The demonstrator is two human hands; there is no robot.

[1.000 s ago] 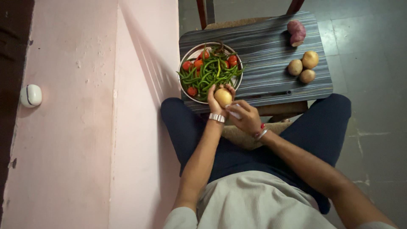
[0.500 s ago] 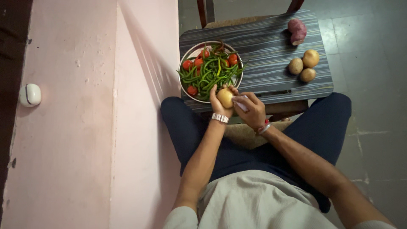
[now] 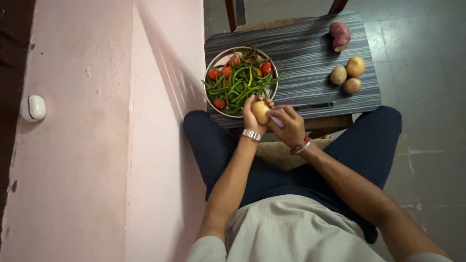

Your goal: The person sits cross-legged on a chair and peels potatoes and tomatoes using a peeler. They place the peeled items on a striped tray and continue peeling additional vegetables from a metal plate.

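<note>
Potato [image 3: 260,112] cupped in left fingers [image 3: 248,107]

Over the last second the right hand [image 3: 287,127] has closed in on the potato [image 3: 260,112] from about four o'clock. It was a little apart at first; now its fingers [image 3: 286,112] lie against the potato's side, with a small pale object [image 3: 276,118] pressed between them. The left hand [image 3: 253,115] has tipped the potato slightly toward the right hand.
</note>
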